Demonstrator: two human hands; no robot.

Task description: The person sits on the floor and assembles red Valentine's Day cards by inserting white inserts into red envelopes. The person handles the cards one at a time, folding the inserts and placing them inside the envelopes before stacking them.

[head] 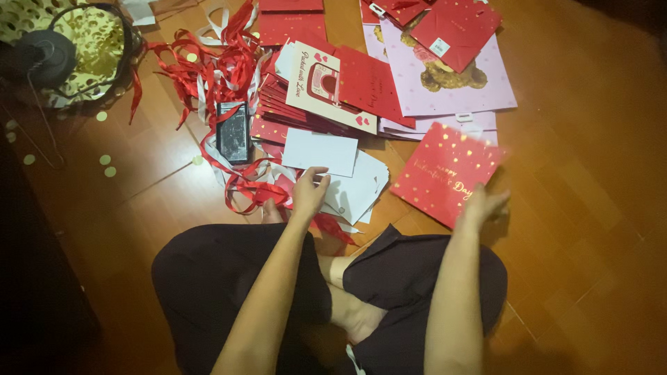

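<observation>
I sit cross-legged on a wooden floor. My right hand holds a flat red gift bag with gold dots by its near corner, lifted and tilted to the right of my knees. My left hand rests its fingers on a pile of white card sheets lying just in front of my legs. One white card sits on top at the far side of that pile.
Tangled red and white ribbons lie at the left beside a dark phone. Stacks of flat red bags and pink bear-print bags fill the floor ahead. A gold-dotted bag with a dark round object stands far left.
</observation>
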